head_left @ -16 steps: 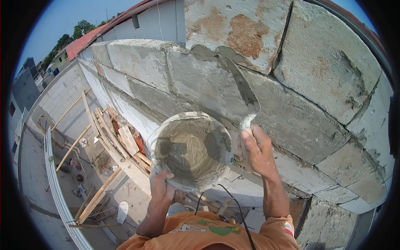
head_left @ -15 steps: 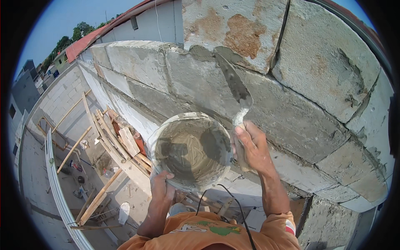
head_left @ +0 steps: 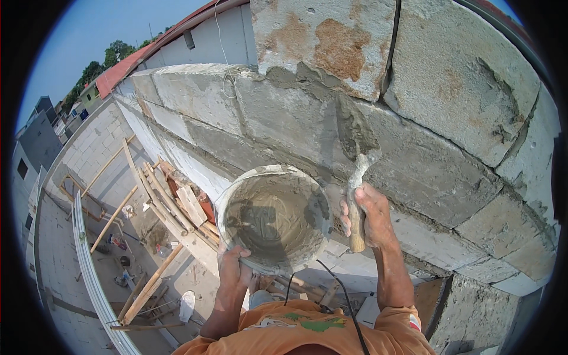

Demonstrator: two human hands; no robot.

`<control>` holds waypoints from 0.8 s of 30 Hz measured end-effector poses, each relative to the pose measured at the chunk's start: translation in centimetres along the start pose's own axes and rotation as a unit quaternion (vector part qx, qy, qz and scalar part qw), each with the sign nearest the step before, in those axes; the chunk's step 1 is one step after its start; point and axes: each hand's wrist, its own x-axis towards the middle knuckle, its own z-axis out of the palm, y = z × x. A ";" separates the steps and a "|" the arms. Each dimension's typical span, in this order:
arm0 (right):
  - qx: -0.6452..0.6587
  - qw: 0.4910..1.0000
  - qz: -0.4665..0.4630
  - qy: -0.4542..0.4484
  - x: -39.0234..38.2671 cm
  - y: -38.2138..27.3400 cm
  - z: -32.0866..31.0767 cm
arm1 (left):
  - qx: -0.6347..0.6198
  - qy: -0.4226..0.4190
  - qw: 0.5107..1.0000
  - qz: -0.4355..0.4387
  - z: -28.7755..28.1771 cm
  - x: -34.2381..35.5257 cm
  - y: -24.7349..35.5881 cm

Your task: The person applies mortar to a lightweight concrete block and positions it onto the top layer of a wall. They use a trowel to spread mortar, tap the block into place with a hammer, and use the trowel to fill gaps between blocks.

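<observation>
"From my end, what is the left hand (head_left: 235, 267) doing?"

"I see it closed on the lower-left rim of the bucket (head_left: 272, 170), thumb over the edge. The bucket sits just below the frame's centre, with grey mortar (head_left: 287, 210) inside, partly in shadow."

"And the right hand (head_left: 375, 216)?"

"I have it right of the bucket, wrapped round the wooden handle of the trowel (head_left: 360, 165). The blade points up, above the frame's centre, in front of the block wall (head_left: 426, 171). It looks coated with mortar; I cannot tell whether it touches the wall."

"What else do I have around them?"

"A block (head_left: 340, 50) with brown stains at the top of the frame, a thin white cord (head_left: 221, 35) to its left, and wooden poles (head_left: 155, 275) at the lower left."
</observation>
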 end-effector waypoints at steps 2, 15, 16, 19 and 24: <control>-0.026 0.998 -0.028 -0.059 0.7 -0.6 1.0 | 0.009 0.002 1.000 0.002 0.7 0.1 0.0; -0.009 0.999 -0.034 0.021 -1.7 -1.5 -1.9 | 0.014 -0.028 0.999 -0.033 1.9 0.0 0.0; -0.012 0.999 -0.032 0.018 -2.5 -1.4 -1.9 | 0.010 -0.025 0.999 -0.032 2.0 0.0 0.0; -0.075 0.996 -0.043 0.024 -3.8 -0.5 -2.5 | -0.006 -0.005 0.999 -0.031 2.3 -0.6 -0.1; -0.506 0.854 -0.119 -0.016 -4.4 0.5 -2.7 | 0.057 0.012 0.998 -0.029 3.3 -1.2 0.7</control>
